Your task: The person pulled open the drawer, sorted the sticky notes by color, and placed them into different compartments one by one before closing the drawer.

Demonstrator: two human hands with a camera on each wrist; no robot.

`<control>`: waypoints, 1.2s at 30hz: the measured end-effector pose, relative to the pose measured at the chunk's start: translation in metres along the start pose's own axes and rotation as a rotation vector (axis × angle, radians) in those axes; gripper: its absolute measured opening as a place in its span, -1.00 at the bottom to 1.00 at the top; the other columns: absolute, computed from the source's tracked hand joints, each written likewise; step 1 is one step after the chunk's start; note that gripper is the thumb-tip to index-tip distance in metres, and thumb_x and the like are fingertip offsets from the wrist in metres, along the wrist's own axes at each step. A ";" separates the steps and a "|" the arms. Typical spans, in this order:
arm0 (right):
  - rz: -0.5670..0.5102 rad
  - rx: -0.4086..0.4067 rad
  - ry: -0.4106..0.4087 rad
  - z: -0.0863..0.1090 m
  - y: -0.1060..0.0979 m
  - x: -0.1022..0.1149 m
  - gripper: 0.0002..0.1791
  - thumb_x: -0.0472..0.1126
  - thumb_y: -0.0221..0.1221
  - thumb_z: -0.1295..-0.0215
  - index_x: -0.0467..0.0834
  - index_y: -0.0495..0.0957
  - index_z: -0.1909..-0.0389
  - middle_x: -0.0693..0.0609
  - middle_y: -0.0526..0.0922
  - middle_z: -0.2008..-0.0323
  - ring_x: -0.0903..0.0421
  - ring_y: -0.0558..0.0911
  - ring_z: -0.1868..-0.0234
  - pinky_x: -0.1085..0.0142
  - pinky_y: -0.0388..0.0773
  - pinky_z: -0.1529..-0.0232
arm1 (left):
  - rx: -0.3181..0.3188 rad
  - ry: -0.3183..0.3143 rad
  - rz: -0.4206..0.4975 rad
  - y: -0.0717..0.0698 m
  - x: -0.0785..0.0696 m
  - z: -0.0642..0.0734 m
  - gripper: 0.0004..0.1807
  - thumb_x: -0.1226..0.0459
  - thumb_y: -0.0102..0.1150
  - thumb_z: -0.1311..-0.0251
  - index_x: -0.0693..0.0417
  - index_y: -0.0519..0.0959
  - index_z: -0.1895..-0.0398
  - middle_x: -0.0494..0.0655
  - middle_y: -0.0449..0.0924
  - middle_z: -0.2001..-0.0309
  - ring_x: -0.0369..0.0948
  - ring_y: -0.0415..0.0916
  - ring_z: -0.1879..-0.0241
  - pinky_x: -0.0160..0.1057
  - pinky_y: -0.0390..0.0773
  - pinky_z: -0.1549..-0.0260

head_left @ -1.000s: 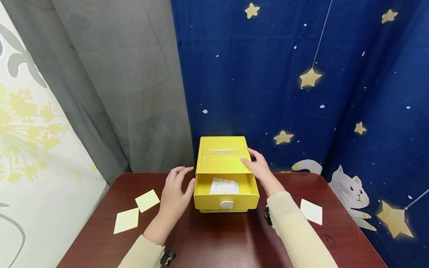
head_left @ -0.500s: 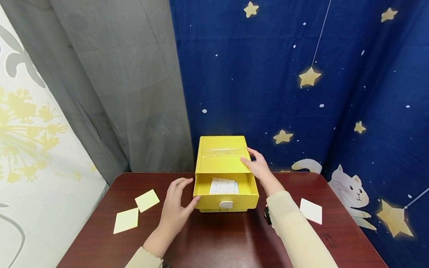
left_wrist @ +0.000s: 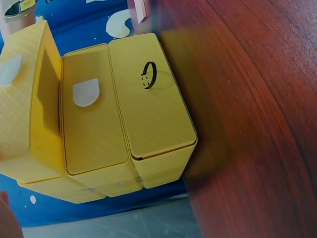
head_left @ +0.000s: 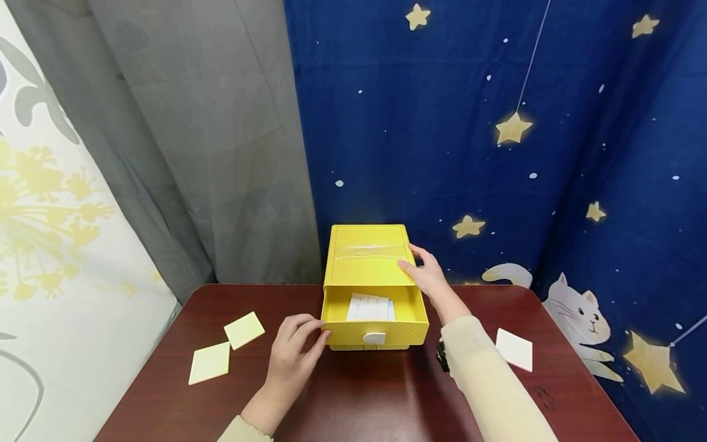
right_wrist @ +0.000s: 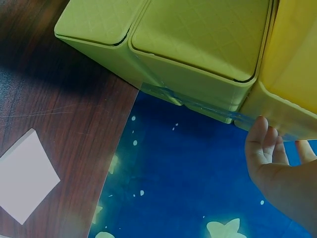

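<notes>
A yellow three-tier drawer cabinet [head_left: 364, 236] stands at the back of the table, clear tape across its top. Its top drawer [head_left: 345, 334] is pulled out, with white paper slips [head_left: 367, 307] inside and a white tab handle [head_left: 374, 338] on its front. My left hand [head_left: 289, 359] pinches the drawer's left front corner, thumb on the front panel and fingertips at the rim. My right hand [head_left: 433, 279] rests against the cabinet's right side, thumb on the top edge; in the right wrist view its fingertips touch the taped side wall. In the left wrist view only a sliver of left hand [left_wrist: 7, 220] shows.
Two pale yellow note pads [head_left: 210, 363] [head_left: 244, 330] lie on the left of the dark red table [head_left: 364, 399]. A white note pad [head_left: 514, 350] lies on the right. Curtains hang behind. Lower drawers [left_wrist: 96, 134] are closed; the bottom one has a black loop [left_wrist: 153, 74].
My left hand has come down from beside the drawer's left side onto its front corner, and its fingers have closed there. My right hand and the cabinet have stayed in place.
</notes>
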State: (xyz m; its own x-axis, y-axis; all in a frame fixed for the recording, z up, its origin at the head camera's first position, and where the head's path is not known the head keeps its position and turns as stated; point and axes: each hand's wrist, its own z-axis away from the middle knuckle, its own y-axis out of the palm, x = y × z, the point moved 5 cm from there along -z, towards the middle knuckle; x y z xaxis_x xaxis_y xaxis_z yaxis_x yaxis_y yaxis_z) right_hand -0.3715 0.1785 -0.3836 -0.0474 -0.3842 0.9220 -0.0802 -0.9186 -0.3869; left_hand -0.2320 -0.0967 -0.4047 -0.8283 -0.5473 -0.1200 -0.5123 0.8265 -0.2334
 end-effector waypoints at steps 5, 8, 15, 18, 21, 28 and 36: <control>-0.001 0.000 0.003 0.000 0.000 -0.001 -0.30 -0.03 0.15 -0.31 0.08 0.13 -0.43 -0.09 0.16 -0.38 -0.10 0.43 -0.12 0.04 0.43 -0.17 | 0.000 0.079 -0.017 0.000 -0.005 -0.002 -0.81 0.31 0.32 -0.08 0.22 0.66 0.24 0.04 0.56 0.26 -0.10 0.49 0.26 -0.37 0.49 0.18; 0.002 0.002 0.010 -0.001 0.000 -0.001 -0.30 -0.02 0.15 -0.31 0.09 0.13 -0.43 -0.08 0.15 -0.38 -0.10 0.43 -0.12 0.04 0.42 -0.18 | 0.003 0.101 -0.022 0.001 -0.007 -0.003 -0.81 0.32 0.32 -0.09 0.23 0.66 0.23 0.05 0.57 0.26 -0.08 0.50 0.25 -0.35 0.49 0.15; -0.009 0.006 0.017 -0.003 0.000 -0.002 -0.30 -0.02 0.14 -0.32 0.10 0.13 -0.44 -0.06 0.16 -0.38 -0.10 0.44 -0.12 0.03 0.42 -0.19 | -0.009 0.099 -0.014 0.001 -0.007 -0.005 -0.81 0.33 0.34 -0.07 0.23 0.67 0.25 0.06 0.56 0.27 -0.08 0.50 0.26 -0.37 0.50 0.18; -0.013 0.010 0.015 -0.003 0.000 -0.002 -0.31 -0.03 0.14 -0.32 0.10 0.13 -0.43 -0.06 0.16 -0.38 -0.10 0.44 -0.13 0.04 0.42 -0.19 | -0.006 0.083 -0.007 0.002 -0.007 -0.005 -0.81 0.33 0.35 -0.04 0.23 0.66 0.26 0.06 0.56 0.27 -0.08 0.49 0.27 -0.38 0.50 0.20; -0.009 0.010 0.017 -0.003 0.000 -0.003 -0.31 -0.02 0.13 -0.33 0.10 0.12 -0.44 -0.07 0.14 -0.39 -0.10 0.43 -0.14 0.03 0.39 -0.21 | 0.013 0.051 -0.006 0.004 -0.006 -0.005 -0.81 0.32 0.36 -0.04 0.21 0.66 0.26 0.04 0.55 0.27 -0.10 0.47 0.26 -0.38 0.49 0.19; -0.013 0.007 0.014 -0.002 0.001 -0.002 -0.32 -0.04 0.14 -0.32 0.10 0.14 -0.43 -0.08 0.12 -0.39 -0.11 0.42 -0.15 0.03 0.38 -0.22 | 0.049 -0.016 -0.033 0.009 -0.003 -0.008 -0.78 0.34 0.37 -0.02 0.19 0.65 0.23 0.02 0.53 0.25 -0.10 0.46 0.25 -0.33 0.49 0.21; 0.005 0.000 0.021 -0.003 0.000 -0.003 -0.31 -0.01 0.13 -0.32 0.10 0.12 -0.44 -0.08 0.14 -0.39 -0.11 0.40 -0.17 0.03 0.39 -0.21 | 0.078 -0.015 -0.064 0.013 -0.002 -0.010 -0.73 0.39 0.39 0.04 0.19 0.65 0.20 0.03 0.53 0.22 -0.08 0.45 0.20 -0.30 0.47 0.15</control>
State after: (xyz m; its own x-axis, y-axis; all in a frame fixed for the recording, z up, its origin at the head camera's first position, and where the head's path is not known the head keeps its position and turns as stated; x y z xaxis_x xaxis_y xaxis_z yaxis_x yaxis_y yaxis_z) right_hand -0.3741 0.1798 -0.3861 -0.0689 -0.3866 0.9197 -0.0799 -0.9168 -0.3914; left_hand -0.2388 -0.0838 -0.3977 -0.7908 -0.6007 -0.1173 -0.5440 0.7776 -0.3152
